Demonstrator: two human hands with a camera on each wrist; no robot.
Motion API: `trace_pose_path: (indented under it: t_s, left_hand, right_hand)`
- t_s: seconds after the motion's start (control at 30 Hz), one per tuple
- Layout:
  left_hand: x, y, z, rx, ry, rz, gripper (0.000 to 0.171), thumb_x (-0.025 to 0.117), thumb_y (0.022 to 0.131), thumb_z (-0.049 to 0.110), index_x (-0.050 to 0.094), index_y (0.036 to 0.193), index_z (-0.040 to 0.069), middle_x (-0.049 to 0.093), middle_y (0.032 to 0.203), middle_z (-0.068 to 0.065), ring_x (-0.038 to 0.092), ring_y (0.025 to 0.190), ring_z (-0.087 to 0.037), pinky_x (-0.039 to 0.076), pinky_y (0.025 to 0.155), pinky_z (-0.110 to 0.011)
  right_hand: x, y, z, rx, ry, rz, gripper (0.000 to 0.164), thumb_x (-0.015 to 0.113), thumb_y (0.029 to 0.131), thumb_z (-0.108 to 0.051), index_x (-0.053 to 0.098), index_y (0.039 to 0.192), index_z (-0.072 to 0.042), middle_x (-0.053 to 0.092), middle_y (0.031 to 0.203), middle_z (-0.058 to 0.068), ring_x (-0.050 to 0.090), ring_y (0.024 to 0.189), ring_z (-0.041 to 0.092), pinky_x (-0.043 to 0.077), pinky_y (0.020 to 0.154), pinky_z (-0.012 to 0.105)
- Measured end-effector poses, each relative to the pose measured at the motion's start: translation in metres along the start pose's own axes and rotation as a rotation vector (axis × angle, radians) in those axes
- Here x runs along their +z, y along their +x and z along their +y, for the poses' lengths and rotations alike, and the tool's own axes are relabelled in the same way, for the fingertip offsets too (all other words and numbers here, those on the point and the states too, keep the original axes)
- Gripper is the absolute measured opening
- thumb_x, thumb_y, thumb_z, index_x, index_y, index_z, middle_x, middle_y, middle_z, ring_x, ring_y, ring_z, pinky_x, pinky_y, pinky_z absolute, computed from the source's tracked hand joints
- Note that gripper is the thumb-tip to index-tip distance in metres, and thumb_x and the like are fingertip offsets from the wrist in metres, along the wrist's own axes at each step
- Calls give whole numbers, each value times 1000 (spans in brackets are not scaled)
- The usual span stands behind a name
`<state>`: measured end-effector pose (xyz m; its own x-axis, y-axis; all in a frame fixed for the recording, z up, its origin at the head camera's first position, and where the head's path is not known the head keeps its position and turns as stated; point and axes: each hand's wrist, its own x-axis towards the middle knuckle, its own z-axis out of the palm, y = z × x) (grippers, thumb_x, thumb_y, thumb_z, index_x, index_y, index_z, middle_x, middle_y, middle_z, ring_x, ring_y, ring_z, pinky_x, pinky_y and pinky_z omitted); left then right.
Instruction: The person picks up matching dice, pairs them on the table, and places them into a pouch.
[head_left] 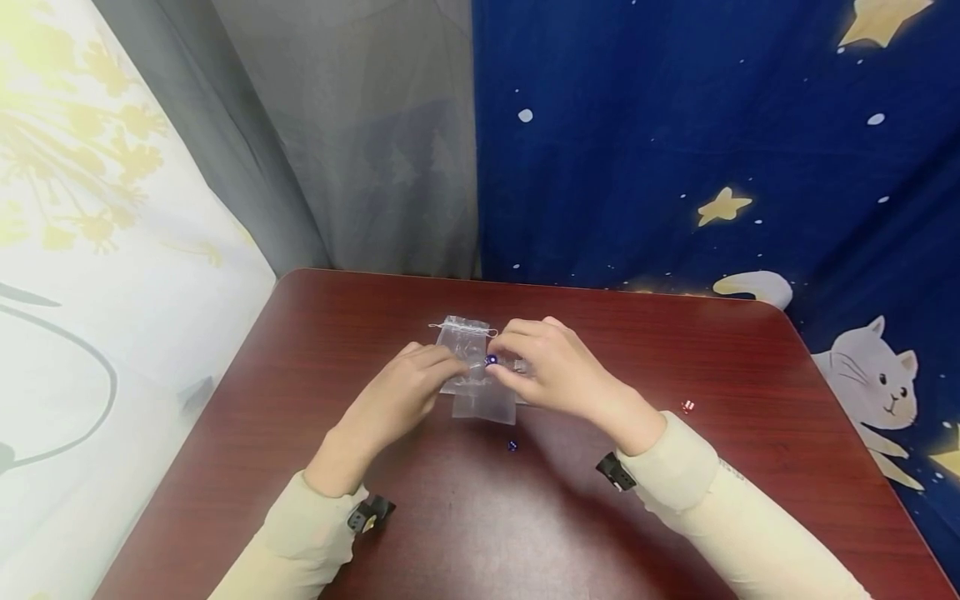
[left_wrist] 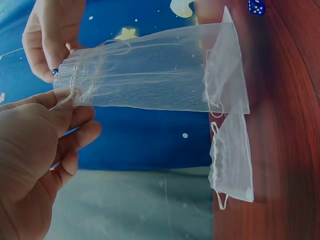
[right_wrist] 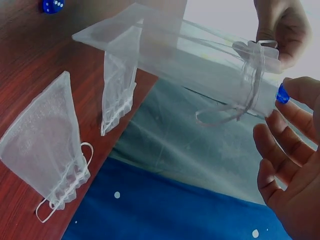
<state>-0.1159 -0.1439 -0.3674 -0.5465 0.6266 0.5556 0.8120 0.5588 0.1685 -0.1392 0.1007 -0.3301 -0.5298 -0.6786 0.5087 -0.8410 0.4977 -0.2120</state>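
Note:
A sheer white organza drawstring bag [left_wrist: 150,75] is held upright above the table, with its gathered mouth uppermost. My left hand [head_left: 408,383] pinches one side of that mouth near the cord. Between thumb and fingers, my right hand [head_left: 558,371] pinches a blue die [right_wrist: 283,93] with white pips, right at the bag's opening. In the left wrist view the right fingers mostly hide this die. A second blue die [head_left: 513,446] lies on the table on the near side of the bag.
Two more organza bags lie flat behind the held one: one at the left [head_left: 461,333], another bag [right_wrist: 47,147] at the right, partly behind my right hand. A red die [head_left: 687,407] sits farther right on the brown table [head_left: 360,317]. Curtains hang behind the table.

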Motion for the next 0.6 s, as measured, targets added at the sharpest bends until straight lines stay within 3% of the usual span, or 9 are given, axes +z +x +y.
trace_pose_path:
  t_s: [0.27,0.6]
  left_hand:
    - [2,2,2,0,7,7,35,69,81,-15,74,106,8,72,98,0,67,91,-17,49,82,-36]
    - [3,2,2,23,35,85,35,70,77,-17,74,101,8,72,91,0,67,85,-16,48,75,-33]
  right_hand:
    - [5,3,-3,6,-13,-9,15,78,88,-26,76,97,-14,66,95,-4,57,87,15,46,76,36]
    - [5,-1,-1,38,-1,0,21,78,89,-28,76,102,-13,68,99,-3,58,91,16,47,77,35]
